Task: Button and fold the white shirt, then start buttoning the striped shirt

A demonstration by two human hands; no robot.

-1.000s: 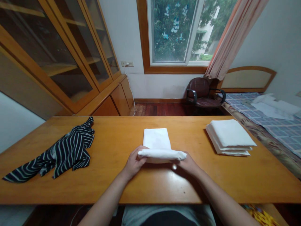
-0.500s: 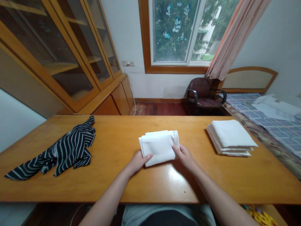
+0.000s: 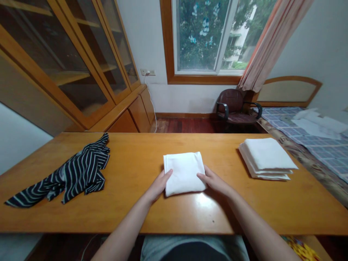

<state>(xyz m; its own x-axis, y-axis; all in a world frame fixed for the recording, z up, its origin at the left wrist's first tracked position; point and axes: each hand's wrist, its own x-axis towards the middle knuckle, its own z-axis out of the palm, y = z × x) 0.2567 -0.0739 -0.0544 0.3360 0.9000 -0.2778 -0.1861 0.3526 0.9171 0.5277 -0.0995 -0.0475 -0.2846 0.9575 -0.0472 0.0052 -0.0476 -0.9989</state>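
Note:
A white cloth (image 3: 185, 172), folded into a squarish packet, is held over the middle of the table. My left hand (image 3: 161, 183) grips its left edge, the thumb on top and the fingers hidden beneath. On the opposite edge my right hand (image 3: 213, 179) holds it the same way, thumb on the upper face. To the right lies a stack of folded white cloths (image 3: 268, 157). A crumpled black garment with white stripes (image 3: 81, 170) is spread at the left.
The wooden table (image 3: 136, 214) has its near edge close to my body. A glass-door cabinet (image 3: 89, 72) rises at the back left. Beyond the far edge are a brown armchair (image 3: 233, 105) and a bed (image 3: 320, 134). A window (image 3: 206, 40) is behind.
The white cloth has turned a little and its layers now sit more evenly, looking squarer. Both hands still hold its sides. The stack and striped garment have not moved.

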